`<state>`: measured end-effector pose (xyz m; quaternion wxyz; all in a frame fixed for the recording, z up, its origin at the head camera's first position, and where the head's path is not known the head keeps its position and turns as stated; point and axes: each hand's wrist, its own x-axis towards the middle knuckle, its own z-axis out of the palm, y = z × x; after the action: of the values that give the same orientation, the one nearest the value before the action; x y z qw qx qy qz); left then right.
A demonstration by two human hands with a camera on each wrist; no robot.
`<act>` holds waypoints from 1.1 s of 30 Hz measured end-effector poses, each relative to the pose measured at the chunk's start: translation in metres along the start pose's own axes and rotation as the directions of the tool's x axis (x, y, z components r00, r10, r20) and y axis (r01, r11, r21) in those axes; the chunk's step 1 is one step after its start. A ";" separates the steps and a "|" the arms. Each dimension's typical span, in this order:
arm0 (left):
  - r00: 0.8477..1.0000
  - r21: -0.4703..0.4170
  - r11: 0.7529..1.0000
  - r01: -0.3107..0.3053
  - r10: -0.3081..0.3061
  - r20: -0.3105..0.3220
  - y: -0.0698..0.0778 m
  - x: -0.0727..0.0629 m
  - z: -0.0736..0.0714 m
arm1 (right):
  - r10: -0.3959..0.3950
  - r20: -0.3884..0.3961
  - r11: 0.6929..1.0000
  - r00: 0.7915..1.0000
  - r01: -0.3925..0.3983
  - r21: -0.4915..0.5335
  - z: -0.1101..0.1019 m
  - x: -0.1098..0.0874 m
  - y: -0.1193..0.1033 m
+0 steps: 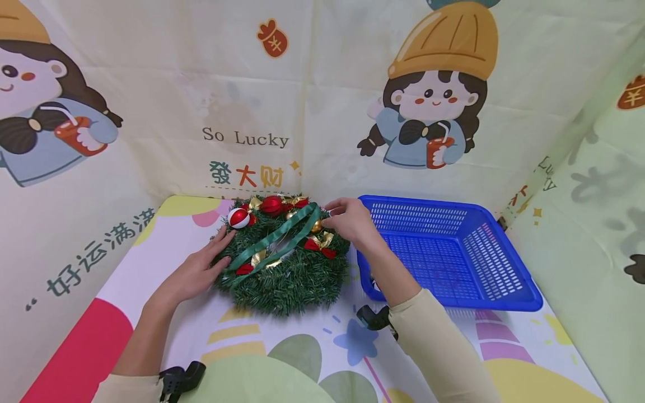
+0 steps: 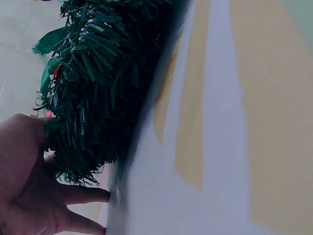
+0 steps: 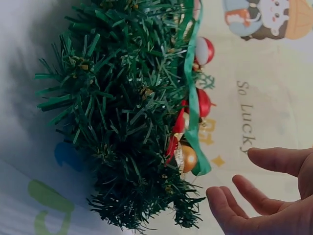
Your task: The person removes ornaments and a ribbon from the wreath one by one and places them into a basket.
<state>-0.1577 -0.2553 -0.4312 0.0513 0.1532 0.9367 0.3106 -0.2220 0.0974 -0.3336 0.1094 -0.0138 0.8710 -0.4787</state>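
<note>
A green artificial Christmas wreath [image 1: 292, 288] lies on the table in the head view. Red and gold bows [image 1: 328, 253], a red ball [image 1: 272, 205], a red-and-white ball [image 1: 239, 218] and a gold ball [image 1: 316, 226] decorate it. Across its top runs a loop of green ribbon [image 1: 302, 214]. My left hand [image 1: 196, 271] is at the wreath's left side, its fingers spread against the greenery; two fingers reach down to the tabletop in the left wrist view. Beside the upper right edge is my right hand [image 1: 350, 221]. Its thumb and fingers [image 3: 222, 208] are apart, with nothing between them.
A blue plastic basket [image 1: 504, 303] stands right of the wreath, partly behind my right forearm. Printed cloth [image 1: 312, 112] hangs as a wall behind the table and along both sides. The tabletop [image 1: 242, 308] bears a colourful cartoon print.
</note>
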 end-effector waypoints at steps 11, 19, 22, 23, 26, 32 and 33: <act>1.000 -0.001 1.000 0.003 -0.003 0.002 -0.001 0.000 0.000 | 0.083 0.035 0.987 0.996 -0.077 -0.141 0.008 0.021 -0.007; 1.000 -0.003 1.000 -0.008 0.008 -0.004 -0.001 0.000 0.001 | 0.080 0.036 0.953 0.996 -0.066 -0.294 0.015 0.032 -0.009; 1.000 -0.005 1.000 -0.009 0.009 -0.007 -0.001 0.000 0.001 | 0.089 0.045 0.944 0.995 -0.070 -0.324 0.017 0.036 -0.009; 1.000 -0.007 1.000 -0.008 0.008 -0.007 0.000 0.000 0.001 | 0.097 0.048 0.944 0.994 -0.076 -0.320 0.018 0.037 -0.009; 1.000 -0.007 1.000 0.001 -0.001 -0.002 0.000 0.000 0.002 | 0.108 0.054 0.943 0.993 -0.085 -0.321 0.020 0.039 -0.009; 1.000 -0.003 1.000 0.001 -0.001 0.002 0.000 0.000 0.001 | 0.062 0.070 0.940 0.996 -0.035 -0.341 0.023 0.042 -0.007; 1.000 -0.002 1.000 0.001 -0.001 0.001 0.000 0.000 0.001 | 0.053 0.071 0.938 0.996 -0.025 -0.346 0.024 0.043 -0.007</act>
<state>-0.1581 -0.2551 -0.4319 0.0522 0.1527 0.9364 0.3116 -0.2595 0.0685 -0.3474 0.1494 -0.0346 0.9365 -0.3155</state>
